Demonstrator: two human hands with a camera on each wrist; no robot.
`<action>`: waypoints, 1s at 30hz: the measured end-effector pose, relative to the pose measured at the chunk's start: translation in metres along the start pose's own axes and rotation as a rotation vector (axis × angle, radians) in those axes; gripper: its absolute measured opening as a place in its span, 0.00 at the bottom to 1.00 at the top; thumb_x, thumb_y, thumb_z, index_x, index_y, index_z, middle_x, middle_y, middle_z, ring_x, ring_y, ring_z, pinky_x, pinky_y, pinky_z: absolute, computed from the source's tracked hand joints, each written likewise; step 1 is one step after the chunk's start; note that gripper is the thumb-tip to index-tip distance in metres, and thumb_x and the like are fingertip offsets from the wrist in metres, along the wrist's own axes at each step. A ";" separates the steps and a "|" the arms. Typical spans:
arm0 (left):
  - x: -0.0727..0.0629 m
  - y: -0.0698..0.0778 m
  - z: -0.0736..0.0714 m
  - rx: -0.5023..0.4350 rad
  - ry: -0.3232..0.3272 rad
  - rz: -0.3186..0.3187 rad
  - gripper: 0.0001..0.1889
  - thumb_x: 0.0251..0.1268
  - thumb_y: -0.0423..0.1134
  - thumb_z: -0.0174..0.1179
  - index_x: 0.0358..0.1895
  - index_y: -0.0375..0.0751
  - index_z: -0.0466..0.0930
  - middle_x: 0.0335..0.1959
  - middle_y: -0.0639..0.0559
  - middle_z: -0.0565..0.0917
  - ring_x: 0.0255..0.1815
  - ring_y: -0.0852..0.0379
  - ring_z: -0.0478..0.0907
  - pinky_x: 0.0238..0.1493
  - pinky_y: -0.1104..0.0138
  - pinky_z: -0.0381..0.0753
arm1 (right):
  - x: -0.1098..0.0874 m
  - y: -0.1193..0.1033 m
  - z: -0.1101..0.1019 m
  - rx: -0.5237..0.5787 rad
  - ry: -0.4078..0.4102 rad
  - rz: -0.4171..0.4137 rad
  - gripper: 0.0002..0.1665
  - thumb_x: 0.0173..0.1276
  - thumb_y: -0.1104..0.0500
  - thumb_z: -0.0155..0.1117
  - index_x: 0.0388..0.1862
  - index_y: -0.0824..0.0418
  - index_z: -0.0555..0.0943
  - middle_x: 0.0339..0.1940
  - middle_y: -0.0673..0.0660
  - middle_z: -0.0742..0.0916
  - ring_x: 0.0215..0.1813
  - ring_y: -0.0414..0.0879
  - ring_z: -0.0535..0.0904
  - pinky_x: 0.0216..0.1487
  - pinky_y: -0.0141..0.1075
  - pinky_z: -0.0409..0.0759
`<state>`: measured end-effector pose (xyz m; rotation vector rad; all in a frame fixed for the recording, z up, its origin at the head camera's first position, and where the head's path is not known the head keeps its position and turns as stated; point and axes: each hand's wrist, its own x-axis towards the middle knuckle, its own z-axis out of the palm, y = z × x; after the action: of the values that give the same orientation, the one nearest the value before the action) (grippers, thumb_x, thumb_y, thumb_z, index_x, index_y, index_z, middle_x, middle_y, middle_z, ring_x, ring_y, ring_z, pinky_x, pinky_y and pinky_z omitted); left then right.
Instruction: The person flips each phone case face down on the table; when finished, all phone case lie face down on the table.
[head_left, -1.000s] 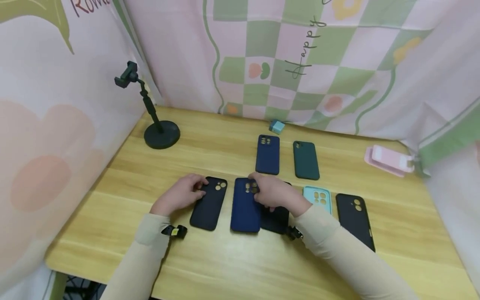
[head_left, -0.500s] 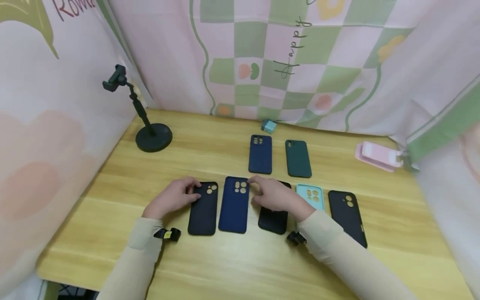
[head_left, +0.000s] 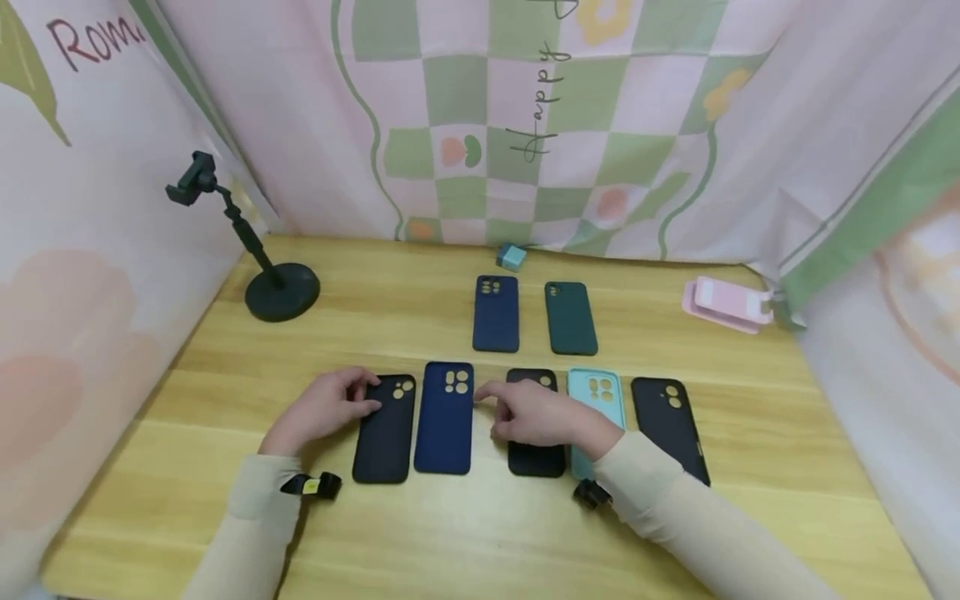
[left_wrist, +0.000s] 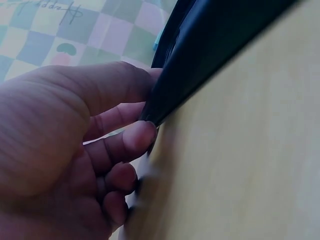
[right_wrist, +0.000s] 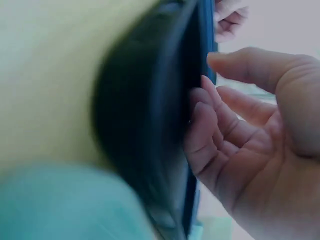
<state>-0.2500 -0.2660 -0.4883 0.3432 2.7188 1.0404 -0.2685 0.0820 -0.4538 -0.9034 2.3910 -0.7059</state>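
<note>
My left hand point(head_left: 322, 408) is at the upper left edge of a black phone case point(head_left: 384, 446), thumb and fingertips pinching its side. In the left wrist view, the thumb and a curled finger meet that dark edge. Close to its right lies a navy phone case point(head_left: 444, 429) with camera cutouts at the top. My right hand point(head_left: 543, 412) hovers just right of the navy case, index finger extended near its edge and the other fingers loosely bent. Beneath that hand is another black phone case point(head_left: 536, 462), partly covered. A turquoise phone case point(head_left: 596, 387) is partly hidden by the right wrist.
A further black phone case point(head_left: 663, 425) lies at the right of the row. Behind are a smaller navy case point(head_left: 496, 321) and a dark green case point(head_left: 572, 321). A phone stand point(head_left: 281, 290), a small blue block point(head_left: 512, 257) and a pink holder point(head_left: 727, 304) stand farther back.
The navy case has slid left, off the black case it overlapped, towards the left black one, which has straightened. The right fingers have come off the navy case. The view has shifted right.
</note>
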 end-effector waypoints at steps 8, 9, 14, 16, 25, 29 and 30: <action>-0.010 -0.003 0.006 -0.016 0.019 -0.018 0.14 0.64 0.45 0.66 0.50 0.47 0.80 0.24 0.54 0.73 0.23 0.56 0.70 0.27 0.64 0.70 | 0.008 0.039 -0.063 0.033 0.298 0.119 0.26 0.70 0.59 0.60 0.66 0.61 0.73 0.41 0.54 0.85 0.35 0.47 0.82 0.34 0.42 0.80; -0.012 -0.003 0.007 -0.020 0.018 -0.021 0.13 0.64 0.45 0.66 0.49 0.47 0.81 0.23 0.54 0.73 0.23 0.56 0.70 0.26 0.64 0.70 | 0.012 0.049 -0.072 0.032 0.326 0.149 0.26 0.70 0.59 0.59 0.66 0.63 0.73 0.43 0.57 0.85 0.38 0.50 0.82 0.36 0.44 0.80; -0.014 -0.001 0.011 -0.021 0.028 -0.022 0.13 0.65 0.45 0.66 0.49 0.47 0.81 0.23 0.56 0.73 0.22 0.58 0.69 0.25 0.66 0.69 | 0.039 0.092 -0.108 0.046 0.378 0.270 0.34 0.70 0.61 0.57 0.73 0.67 0.62 0.54 0.69 0.81 0.50 0.60 0.80 0.49 0.51 0.77; -0.011 0.001 0.012 -0.022 0.026 -0.016 0.13 0.65 0.46 0.66 0.49 0.47 0.81 0.23 0.56 0.73 0.22 0.58 0.69 0.25 0.65 0.69 | 0.046 0.102 -0.119 0.034 0.377 0.319 0.37 0.69 0.61 0.58 0.74 0.67 0.59 0.56 0.70 0.80 0.50 0.61 0.80 0.50 0.52 0.77; -0.003 0.006 0.008 -0.012 0.032 0.003 0.12 0.64 0.44 0.66 0.48 0.48 0.81 0.23 0.56 0.73 0.22 0.59 0.69 0.24 0.66 0.69 | 0.073 0.108 -0.122 -0.243 0.339 0.426 0.39 0.63 0.59 0.58 0.73 0.66 0.63 0.55 0.67 0.83 0.51 0.61 0.79 0.51 0.55 0.75; -0.003 0.002 0.006 -0.013 0.040 -0.002 0.12 0.64 0.45 0.66 0.48 0.48 0.81 0.23 0.56 0.73 0.22 0.59 0.69 0.24 0.66 0.69 | 0.087 0.106 -0.119 -0.252 0.368 0.460 0.38 0.61 0.60 0.59 0.72 0.64 0.65 0.49 0.64 0.85 0.46 0.59 0.80 0.46 0.53 0.76; -0.003 0.001 0.005 -0.015 0.040 -0.005 0.12 0.64 0.45 0.66 0.48 0.48 0.81 0.23 0.56 0.73 0.22 0.59 0.69 0.24 0.66 0.69 | 0.089 0.105 -0.119 -0.237 0.378 0.465 0.37 0.62 0.59 0.60 0.71 0.64 0.66 0.47 0.64 0.86 0.46 0.59 0.80 0.47 0.53 0.76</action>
<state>-0.2458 -0.2632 -0.4911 0.3168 2.7439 1.0774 -0.4460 0.1221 -0.4509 -0.2797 2.9183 -0.4433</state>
